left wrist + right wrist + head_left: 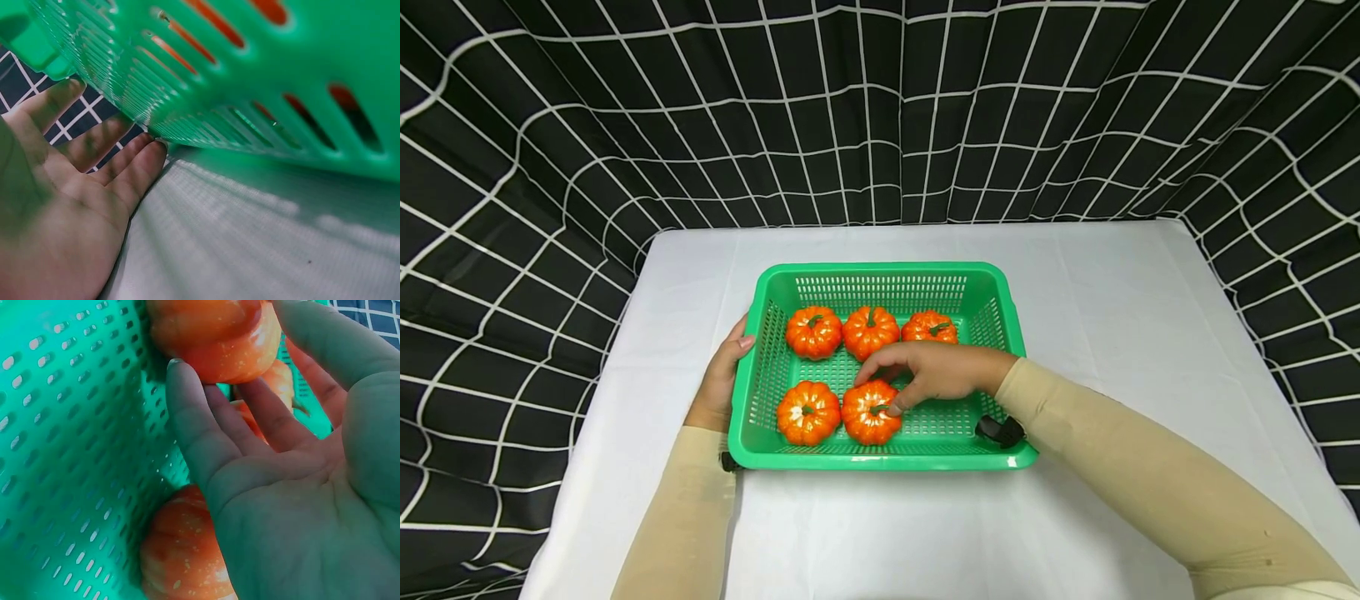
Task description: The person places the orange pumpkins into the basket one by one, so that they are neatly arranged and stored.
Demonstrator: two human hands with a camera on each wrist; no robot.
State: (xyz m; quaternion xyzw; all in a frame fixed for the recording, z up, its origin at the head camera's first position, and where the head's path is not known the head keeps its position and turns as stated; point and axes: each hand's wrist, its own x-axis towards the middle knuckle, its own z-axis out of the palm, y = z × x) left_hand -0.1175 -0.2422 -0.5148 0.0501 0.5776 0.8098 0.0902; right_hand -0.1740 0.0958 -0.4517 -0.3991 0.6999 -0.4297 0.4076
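Observation:
Five glossy orange pumpkins with green stems lie in a green slotted basket [925, 460]: three along the back, two in front. My right hand [936, 371] reaches in from the right and grips the front middle pumpkin [868, 414]. Its thumb is by the stem, the other fingers at the far side. The right wrist view shows that pumpkin [212, 344] among the fingers, with the back right pumpkin [184, 556] beside the palm. At the basket's left end, my left hand [722, 375] holds the rim, thumb on top; its other fingers [140, 165] lie along the outer wall.
The front left pumpkin [808, 413] sits beside the gripped one. In the back row are the left pumpkin [814, 332], the middle pumpkin [871, 333] and the right pumpkin [928, 326]. A white cloth [1105, 308] covers the table; black gridded curtains [865, 117] hang behind and at both sides.

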